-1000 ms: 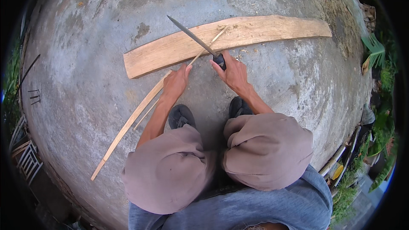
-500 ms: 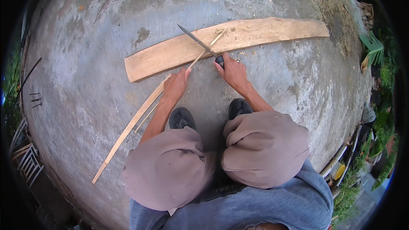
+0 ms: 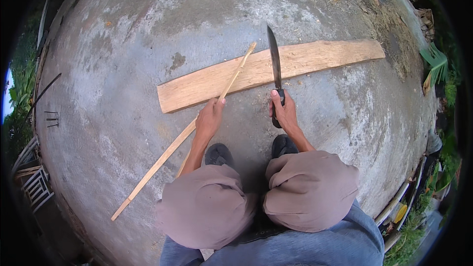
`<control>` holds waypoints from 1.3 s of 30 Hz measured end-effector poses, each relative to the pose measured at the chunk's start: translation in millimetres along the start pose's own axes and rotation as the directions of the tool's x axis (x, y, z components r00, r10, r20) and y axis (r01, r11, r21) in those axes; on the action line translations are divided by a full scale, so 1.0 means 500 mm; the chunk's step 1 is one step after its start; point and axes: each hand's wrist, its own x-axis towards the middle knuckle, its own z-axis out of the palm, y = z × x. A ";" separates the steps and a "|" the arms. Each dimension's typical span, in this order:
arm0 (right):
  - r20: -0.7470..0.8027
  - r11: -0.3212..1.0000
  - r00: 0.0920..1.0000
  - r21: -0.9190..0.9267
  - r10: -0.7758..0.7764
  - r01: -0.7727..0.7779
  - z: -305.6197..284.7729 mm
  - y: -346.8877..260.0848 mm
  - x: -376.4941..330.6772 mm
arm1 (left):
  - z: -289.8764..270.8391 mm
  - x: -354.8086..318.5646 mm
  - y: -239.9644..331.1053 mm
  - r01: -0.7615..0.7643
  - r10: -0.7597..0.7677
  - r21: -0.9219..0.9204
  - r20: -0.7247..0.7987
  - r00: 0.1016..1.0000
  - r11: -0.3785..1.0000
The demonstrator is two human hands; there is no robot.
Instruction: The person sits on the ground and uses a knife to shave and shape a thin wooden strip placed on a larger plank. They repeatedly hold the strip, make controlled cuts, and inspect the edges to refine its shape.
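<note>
My left hand (image 3: 209, 118) is closed around a thin pale wooden stick (image 3: 237, 71). The stick slants up and away to the right, its far end over a long wooden board (image 3: 327, 55) on the concrete. Its near end shows beside my left forearm. In my right hand (image 3: 287, 113) is a knife (image 3: 275, 56) with a dark blade and black handle. The blade points away from me across the board, apart from the stick. A longer flat wood strip (image 3: 155, 167) lies on the ground at the left, its upper end hidden behind my left hand.
Small shavings lie around the board on the stained concrete floor (image 3: 113, 113). Several dark thin pieces (image 3: 52, 119) and a dark rod (image 3: 45, 91) are at the far left. A white rack (image 3: 37, 188) stands lower left. Plants (image 3: 436, 69) edge the right. My shoes (image 3: 219, 155) are close below my hands.
The knife has come off the stick and swung from pointing up-left to nearly straight ahead, moving right. The stick points more steeply away. Loose shavings by its tip on the board are gone.
</note>
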 end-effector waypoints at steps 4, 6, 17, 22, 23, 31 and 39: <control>-0.173 0.951 0.972 0.291 0.161 -0.106 -0.088 -0.009 -0.027 | -0.059 0.038 0.089 0.020 -0.051 -0.436 -0.059 0.997 0.900; -0.178 0.900 0.952 0.406 0.247 -0.158 -0.113 0.008 -0.038 | -0.104 0.070 0.132 -0.072 0.005 -0.465 -0.144 0.990 0.882; 0.044 0.832 0.952 0.475 0.302 -0.286 -0.124 -0.007 -0.085 | -0.178 0.223 0.306 -0.195 -0.031 -0.694 -0.299 0.954 0.693; 0.116 0.879 0.971 0.413 0.207 -0.237 -0.094 -0.046 -0.096 | -0.173 0.247 0.357 -0.049 -0.122 -0.900 -0.112 0.986 0.432; 0.124 0.896 0.973 0.382 0.193 -0.227 -0.094 -0.040 -0.096 | -0.170 0.254 0.364 -0.029 -0.140 -0.925 -0.088 0.986 0.379; -0.155 0.973 0.985 0.228 0.079 -0.042 -0.118 -0.028 -0.092 | -0.173 0.275 0.372 0.234 0.101 -0.917 0.279 0.955 0.323; -0.373 0.996 0.927 0.053 -0.046 0.071 -0.231 0.047 -0.135 | -0.338 0.322 0.451 0.112 0.208 -0.907 0.210 0.955 0.406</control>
